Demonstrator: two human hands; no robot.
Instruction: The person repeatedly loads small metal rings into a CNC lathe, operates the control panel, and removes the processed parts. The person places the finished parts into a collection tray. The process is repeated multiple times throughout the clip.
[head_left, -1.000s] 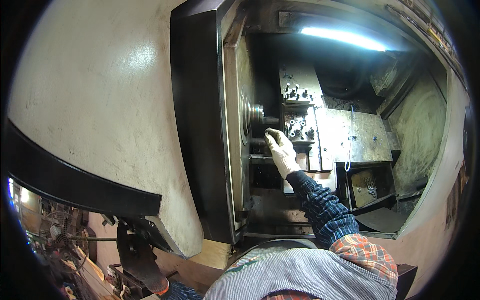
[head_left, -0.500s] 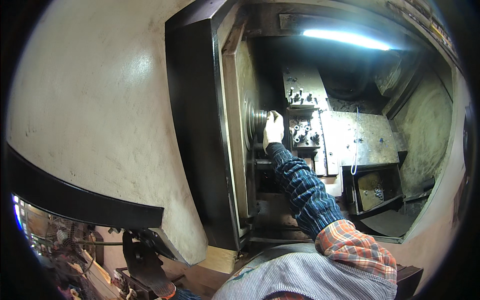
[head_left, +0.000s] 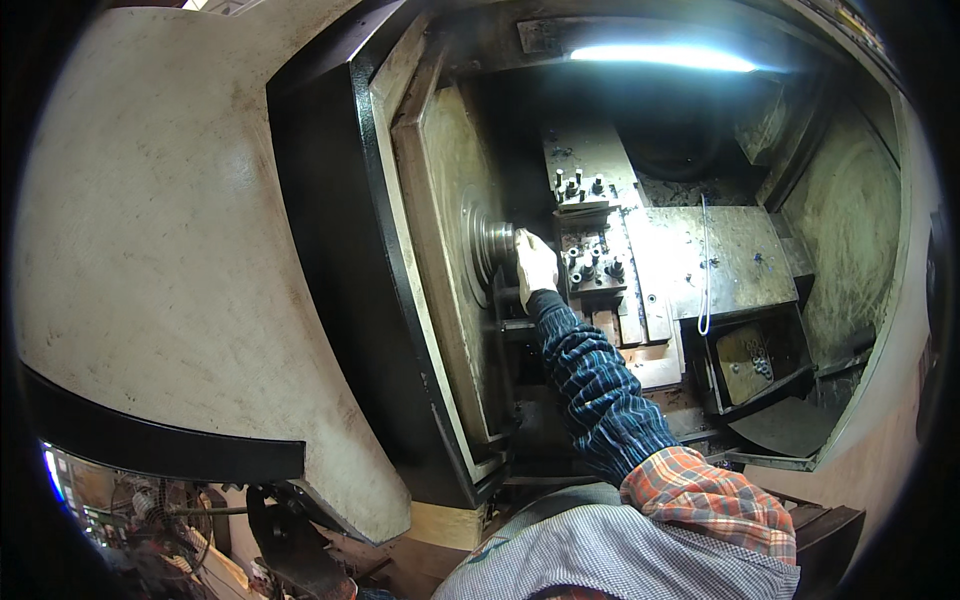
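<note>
My right hand [head_left: 537,266], in a white glove, reaches into a lathe's lit work area. Its fingers are bent together at the face of the round metal spindle collet [head_left: 497,240]; whatever lies between them is hidden. Just right of this hand stands a tool block [head_left: 596,272] with several upright bolts, and a second bolted block [head_left: 584,190] sits behind it. My left hand [head_left: 290,540], dark-gloved and in shadow, is low at the left beside the underside of the machine's pale housing. Its fingers are too dark to make out.
A white looped cord or hook [head_left: 704,265] lies across the metal slide plate [head_left: 750,250]. Below it, a tray [head_left: 738,385] holds several small round metal pieces [head_left: 762,365]. A black door edge [head_left: 330,250] stands at the left. A tube light [head_left: 665,58] glows above; a fan [head_left: 150,510] shows lower left.
The view has turned, so the machine appears tilted and shifted left. My right hand remains by the collet, its fingers slightly farther round toward the front of its face.
</note>
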